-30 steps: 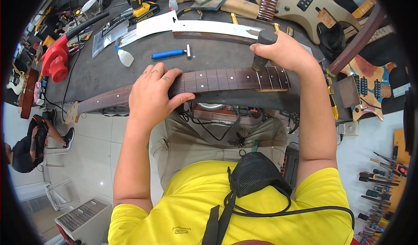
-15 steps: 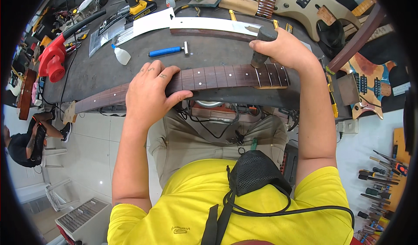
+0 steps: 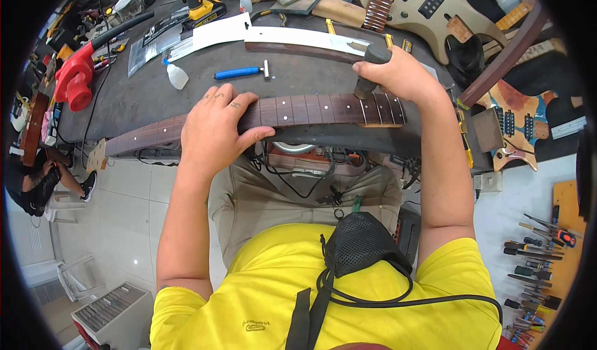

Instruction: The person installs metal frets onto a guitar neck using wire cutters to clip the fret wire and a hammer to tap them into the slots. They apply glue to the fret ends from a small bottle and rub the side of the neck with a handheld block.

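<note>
A guitar neck (image 3: 311, 110) with a dark fretboard and pale dot inlays lies along the near edge of the bench. My left hand (image 3: 216, 123) is closed around its middle, thumb on the near side and fingers over the far side. A dark, cylinder-shaped mallet head (image 3: 375, 55) is gripped in my right hand (image 3: 401, 73); any handle is hidden. Its lower end rests on or just above the fretboard near the right end. Several shiny frets sit at that end, while the slots farther left look bare.
Behind the neck lie a blue-handled hammer (image 3: 239, 73), a small white bottle (image 3: 176, 75) and a white strip (image 3: 298, 36). A red blower (image 3: 76, 82) stands at left, a yellow drill (image 3: 200, 5) at the back. Guitar bodies (image 3: 435, 8) crowd the right. Another person (image 3: 46, 182) sits at far left.
The whole view has shifted slightly. Both hands keep their grips, and the mallet stays at the same part of the fretboard. The person at far left has changed posture a little.
</note>
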A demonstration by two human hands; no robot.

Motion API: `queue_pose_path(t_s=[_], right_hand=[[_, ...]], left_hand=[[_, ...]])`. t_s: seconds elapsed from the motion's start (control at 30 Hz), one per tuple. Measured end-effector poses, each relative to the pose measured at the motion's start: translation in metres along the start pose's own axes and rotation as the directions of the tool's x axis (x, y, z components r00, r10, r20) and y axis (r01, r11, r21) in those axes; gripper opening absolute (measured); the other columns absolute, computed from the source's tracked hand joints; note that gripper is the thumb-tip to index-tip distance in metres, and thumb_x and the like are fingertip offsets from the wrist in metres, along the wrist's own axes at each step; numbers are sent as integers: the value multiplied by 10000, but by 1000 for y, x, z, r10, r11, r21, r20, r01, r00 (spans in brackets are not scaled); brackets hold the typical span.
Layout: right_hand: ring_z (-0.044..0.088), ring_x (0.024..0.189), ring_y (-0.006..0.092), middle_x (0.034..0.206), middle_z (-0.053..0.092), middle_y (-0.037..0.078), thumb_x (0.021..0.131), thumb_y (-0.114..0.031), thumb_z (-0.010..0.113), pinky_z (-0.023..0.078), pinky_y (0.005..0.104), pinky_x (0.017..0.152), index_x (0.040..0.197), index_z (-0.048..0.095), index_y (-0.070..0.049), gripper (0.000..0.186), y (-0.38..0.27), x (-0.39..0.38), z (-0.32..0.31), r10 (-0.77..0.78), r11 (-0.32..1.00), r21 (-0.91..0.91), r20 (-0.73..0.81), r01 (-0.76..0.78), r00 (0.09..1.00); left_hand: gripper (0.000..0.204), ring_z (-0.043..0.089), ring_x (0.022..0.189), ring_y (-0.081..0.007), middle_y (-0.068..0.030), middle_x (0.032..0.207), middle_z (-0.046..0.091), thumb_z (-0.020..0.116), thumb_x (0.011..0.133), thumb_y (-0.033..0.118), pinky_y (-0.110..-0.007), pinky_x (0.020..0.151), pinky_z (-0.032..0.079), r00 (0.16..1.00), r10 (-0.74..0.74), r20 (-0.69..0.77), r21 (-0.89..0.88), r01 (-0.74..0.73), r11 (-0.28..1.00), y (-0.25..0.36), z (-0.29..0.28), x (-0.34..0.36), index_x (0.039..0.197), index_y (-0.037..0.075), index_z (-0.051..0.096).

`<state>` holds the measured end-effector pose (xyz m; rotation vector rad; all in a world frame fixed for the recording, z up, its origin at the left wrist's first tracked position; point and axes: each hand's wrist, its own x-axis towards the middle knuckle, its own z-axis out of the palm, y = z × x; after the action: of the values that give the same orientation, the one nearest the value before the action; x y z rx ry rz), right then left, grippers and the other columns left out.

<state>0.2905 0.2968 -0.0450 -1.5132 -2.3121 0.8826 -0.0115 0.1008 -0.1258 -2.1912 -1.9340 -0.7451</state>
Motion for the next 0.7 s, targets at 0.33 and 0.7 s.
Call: queue_pose_path(t_s=[0.33, 0.7], right_hand=[[613, 667, 118, 774, 687, 2, 928, -496, 875, 499, 315, 624, 1016, 789, -23, 489, 48, -46, -41, 223, 965, 198, -284, -171, 933], [753, 1191, 425, 1267, 785, 263, 890, -571, 840, 576, 505, 1021, 1436, 751, -52, 758, 125, -88, -1, -34, 895, -380, -580, -233, 814]], left_hand=[[644, 647, 1018, -328, -83, 1043, 628, 914, 783, 534, -455, 887, 557, 998, 34, -55, -15, -34, 999, -4, 3, -5, 1225, 87, 775], [655, 654, 1013, -323, -79, 1034, 636, 912, 765, 551, -451, 877, 563, 997, 31, -75, -33, -33, 999, -6, 5, -3, 1203, 82, 784]])
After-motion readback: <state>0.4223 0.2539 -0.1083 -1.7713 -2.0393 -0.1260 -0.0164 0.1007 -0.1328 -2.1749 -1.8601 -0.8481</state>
